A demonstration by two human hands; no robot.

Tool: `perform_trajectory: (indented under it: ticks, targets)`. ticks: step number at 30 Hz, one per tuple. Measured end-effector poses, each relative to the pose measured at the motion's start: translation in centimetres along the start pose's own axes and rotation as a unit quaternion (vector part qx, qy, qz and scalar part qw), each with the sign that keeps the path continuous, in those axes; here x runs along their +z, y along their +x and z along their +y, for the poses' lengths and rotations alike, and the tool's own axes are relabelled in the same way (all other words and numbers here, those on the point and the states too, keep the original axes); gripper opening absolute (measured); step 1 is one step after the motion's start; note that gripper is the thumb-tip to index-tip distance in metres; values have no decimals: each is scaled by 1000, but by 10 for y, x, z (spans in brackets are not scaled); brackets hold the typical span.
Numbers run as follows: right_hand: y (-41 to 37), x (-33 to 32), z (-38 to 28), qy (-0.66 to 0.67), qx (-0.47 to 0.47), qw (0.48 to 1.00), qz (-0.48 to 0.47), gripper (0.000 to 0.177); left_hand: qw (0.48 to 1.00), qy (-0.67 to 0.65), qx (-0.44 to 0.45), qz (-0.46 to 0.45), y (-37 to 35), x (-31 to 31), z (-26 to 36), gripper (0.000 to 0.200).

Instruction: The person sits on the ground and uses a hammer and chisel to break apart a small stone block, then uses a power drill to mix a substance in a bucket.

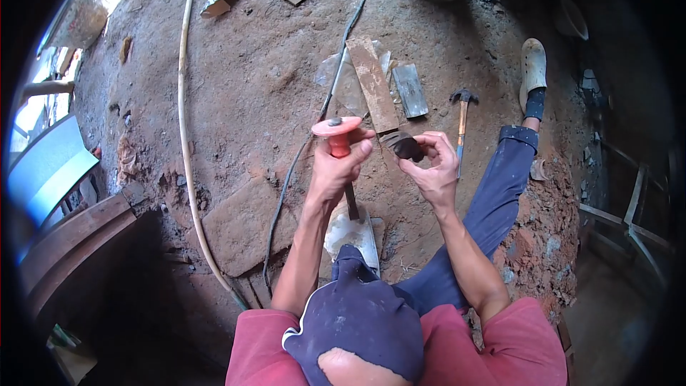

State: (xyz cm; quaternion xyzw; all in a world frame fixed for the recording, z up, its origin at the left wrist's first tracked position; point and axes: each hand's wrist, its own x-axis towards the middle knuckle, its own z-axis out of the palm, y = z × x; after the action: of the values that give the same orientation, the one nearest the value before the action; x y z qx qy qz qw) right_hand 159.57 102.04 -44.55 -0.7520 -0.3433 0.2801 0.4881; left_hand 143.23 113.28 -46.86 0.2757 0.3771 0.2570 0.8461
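Observation:
My left hand (336,168) grips a chisel (340,139) by its red handle, with the round red hand guard on top and the dark steel shaft pointing down toward my knee. My right hand (434,164) pinches a small dark lump (407,147) between thumb and fingers, level with the chisel's guard and a little to its right. Both hands are raised above the dirt floor, over my bent left knee in dark blue trousers (361,293).
A hammer (462,118) lies on the dirt beyond my right hand. Wooden boards (373,82) and a plastic sheet lie ahead. A black cable (307,150) and a pale hose (184,121) run across the ground. A trowel (357,232) rests by my knee.

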Motion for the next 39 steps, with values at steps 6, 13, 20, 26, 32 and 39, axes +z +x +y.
perform_trajectory:
  ticks: [6,13,20,26,32,39]
  targets:
    - [6,1,-47,-167,-306,937,32,35,995,-52,-24,-80,-12,16,-1,40]
    - [3,-3,-55,-121,-340,932,-1,62,982,-106,22,-156,-12,9,3,38]
    - [3,-9,-71,-148,-353,924,-8,55,971,-172,2,-164,-12,11,-2,39]
    - [9,-7,-58,-129,-262,955,-45,37,999,-26,-10,-22,-4,24,10,37]
    - [7,-5,-15,446,248,860,-19,19,996,74,-43,-34,5,31,32,39]
    - [11,-16,-9,601,334,726,-34,28,995,85,-55,13,18,23,25,33]
